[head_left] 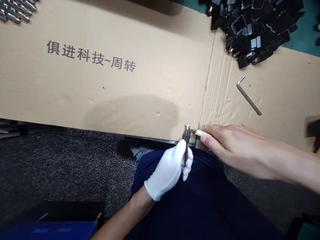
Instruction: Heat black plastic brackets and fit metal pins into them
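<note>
My left hand [170, 166], in a white glove, is closed around pliers [186, 136] with a dark head and a bit of red on the handle. At the tip of the pliers sits a small shiny metal piece [187, 127], over the cardboard's front edge. My right hand [225, 141] is bare and pinches a pale, whitish tool handle [203, 134] between thumb and fingers. A thin metal end of that tool points left and reaches the head of the pliers; whether the two touch is hard to tell.
Cardboard [140, 90] covers the table. An L-shaped hex key [248, 97] lies at the right. Black plastic parts [255, 33] are heaped at the back right, metal cylinders [17, 10] at the back left. A blue box [55, 231] stands low at the left.
</note>
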`<move>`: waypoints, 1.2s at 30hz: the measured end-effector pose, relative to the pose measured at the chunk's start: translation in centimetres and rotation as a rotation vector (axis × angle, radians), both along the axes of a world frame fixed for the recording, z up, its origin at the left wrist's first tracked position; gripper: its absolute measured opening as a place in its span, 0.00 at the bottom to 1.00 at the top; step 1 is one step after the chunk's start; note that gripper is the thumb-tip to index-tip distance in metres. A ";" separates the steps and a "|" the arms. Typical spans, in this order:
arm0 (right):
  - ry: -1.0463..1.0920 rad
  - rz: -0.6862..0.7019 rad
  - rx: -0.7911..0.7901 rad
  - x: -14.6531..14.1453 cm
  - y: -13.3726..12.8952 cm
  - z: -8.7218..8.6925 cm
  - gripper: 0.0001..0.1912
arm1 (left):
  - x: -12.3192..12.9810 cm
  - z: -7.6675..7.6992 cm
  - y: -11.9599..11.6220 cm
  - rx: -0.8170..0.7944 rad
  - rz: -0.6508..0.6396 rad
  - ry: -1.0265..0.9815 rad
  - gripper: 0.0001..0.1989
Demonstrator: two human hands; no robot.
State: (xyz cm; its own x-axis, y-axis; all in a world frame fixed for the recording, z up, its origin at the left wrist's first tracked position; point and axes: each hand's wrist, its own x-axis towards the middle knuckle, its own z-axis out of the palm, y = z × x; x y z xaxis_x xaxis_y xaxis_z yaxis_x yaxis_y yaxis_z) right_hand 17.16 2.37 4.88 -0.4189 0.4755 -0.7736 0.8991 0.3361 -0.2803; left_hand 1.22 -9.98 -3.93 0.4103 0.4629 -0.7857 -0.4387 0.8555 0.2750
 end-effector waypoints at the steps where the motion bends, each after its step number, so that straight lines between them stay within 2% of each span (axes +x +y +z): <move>1: -0.022 0.039 0.079 -0.1 -0.5 0.0 0.19 | 0.0 0.0 0.0 0.006 0.003 -0.004 0.27; 5: -0.130 0.218 0.444 -0.3 -2.4 -0.3 0.19 | 0.1 -0.1 0.1 0.015 0.023 -0.033 0.28; 8: -0.157 0.270 0.546 -0.4 -3.2 -0.8 0.19 | 0.0 -0.2 0.2 0.004 0.024 -0.052 0.29; 14: -0.172 0.278 0.606 -0.2 -4.1 -1.5 0.19 | -0.2 0.0 0.2 0.025 0.025 -0.069 0.29; 25: -0.139 0.317 0.631 -0.2 -4.5 -1.2 0.16 | -0.3 -0.3 0.0 0.073 0.026 -0.111 0.31; 36: -0.116 0.325 0.610 -0.4 -4.2 -1.1 0.16 | -0.5 -0.6 -0.1 -0.003 0.091 -0.343 0.30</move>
